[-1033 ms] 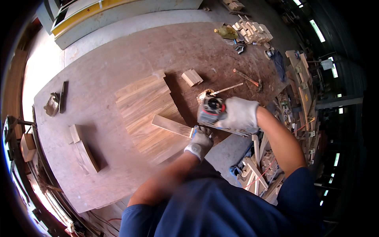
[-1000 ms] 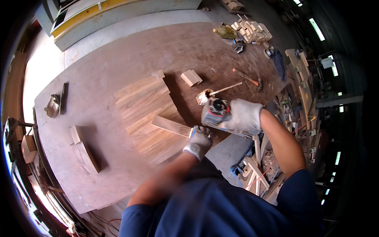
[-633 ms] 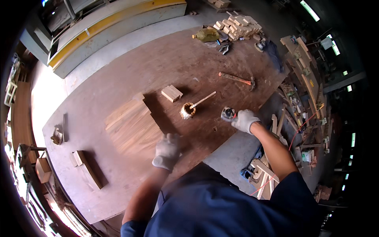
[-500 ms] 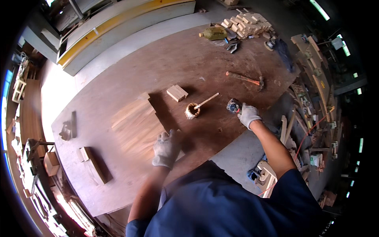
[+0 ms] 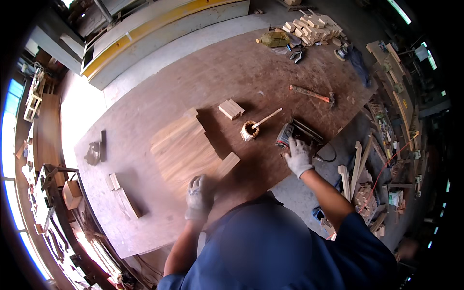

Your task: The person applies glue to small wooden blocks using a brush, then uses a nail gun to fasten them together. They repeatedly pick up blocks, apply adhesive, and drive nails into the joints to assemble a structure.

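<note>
A laid-out panel of wooden boards [image 5: 181, 147] covers the near middle of the brown table. At its near edge, my gloved left hand [image 5: 199, 195] lies with the fingers stretched forward. A corded power tool [image 5: 285, 134], dark with a red part, rests near the table's right edge. My gloved right hand [image 5: 299, 157] is at its near side, fingers apart and touching it; its grip is partly hidden. A short wooden block [image 5: 229, 166] juts from the panel's right side. Beyond it stands a pot [image 5: 248, 133] with a stick [image 5: 268, 117] in it.
A small stack of wood pieces [image 5: 231, 109] sits behind the pot. A hammer [image 5: 314, 94] lies toward the right. At the far end are a bottle [image 5: 273, 39] and a pile of wooden blocks [image 5: 314, 28]. More wood pieces [image 5: 125, 200] lie at left; offcuts crowd the floor at right.
My right hand has brought the power tool left and nearer, turning it so its long side shows; the fingers have spread. My left hand has drawn back to the panel's near edge.
</note>
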### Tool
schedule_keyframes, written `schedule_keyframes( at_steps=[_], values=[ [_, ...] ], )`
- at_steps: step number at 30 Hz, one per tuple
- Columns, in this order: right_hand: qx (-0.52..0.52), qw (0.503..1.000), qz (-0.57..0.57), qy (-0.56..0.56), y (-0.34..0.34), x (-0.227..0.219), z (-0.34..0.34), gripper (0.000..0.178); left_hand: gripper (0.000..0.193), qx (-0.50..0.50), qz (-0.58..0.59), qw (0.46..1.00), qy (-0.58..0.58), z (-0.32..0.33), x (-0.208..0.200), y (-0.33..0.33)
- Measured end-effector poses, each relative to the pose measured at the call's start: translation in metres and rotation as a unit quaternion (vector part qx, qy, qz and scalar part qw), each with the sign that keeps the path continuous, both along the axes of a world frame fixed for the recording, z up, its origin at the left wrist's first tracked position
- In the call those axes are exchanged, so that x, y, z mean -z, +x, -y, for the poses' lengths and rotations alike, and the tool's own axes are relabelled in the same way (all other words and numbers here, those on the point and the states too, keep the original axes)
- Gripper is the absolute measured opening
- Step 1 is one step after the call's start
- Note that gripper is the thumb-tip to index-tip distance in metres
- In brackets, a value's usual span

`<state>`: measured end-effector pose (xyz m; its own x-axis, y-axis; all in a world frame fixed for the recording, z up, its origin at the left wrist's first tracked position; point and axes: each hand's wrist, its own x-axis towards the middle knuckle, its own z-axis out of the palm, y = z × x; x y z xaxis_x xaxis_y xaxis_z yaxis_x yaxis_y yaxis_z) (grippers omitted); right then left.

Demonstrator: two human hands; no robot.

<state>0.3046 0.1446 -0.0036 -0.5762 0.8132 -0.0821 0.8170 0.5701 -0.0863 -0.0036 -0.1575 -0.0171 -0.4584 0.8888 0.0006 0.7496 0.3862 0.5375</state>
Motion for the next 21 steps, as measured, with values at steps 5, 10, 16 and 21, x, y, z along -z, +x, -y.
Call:
schedule_keyframes(
  at_steps=[5, 10, 16, 21],
  values=[
    [-0.104, 0.994, 0.004, -0.045, -0.014, 0.008, 0.079, 0.064, 0.057, -0.009, 0.129, 0.987, -0.093, -0.024, -0.072, -0.008],
    [-0.106, 0.991, 0.068, -0.048, -0.02, 0.023, 0.129, 0.076, 0.045, -0.047, 0.23, 0.965, -0.116, -0.036, -0.111, -0.015],
    [-0.093, 0.985, 0.104, -0.104, -0.031, 0.015, 0.127, 0.08, 0.043, -0.099, 0.39, 0.898, -0.178, -0.041, -0.149, -0.027],
    [-0.088, 0.979, 0.147, -0.114, -0.038, 0.013, 0.124, 0.085, 0.043, -0.082, 0.375, 0.91, -0.158, -0.043, -0.143, -0.033]
  ],
)
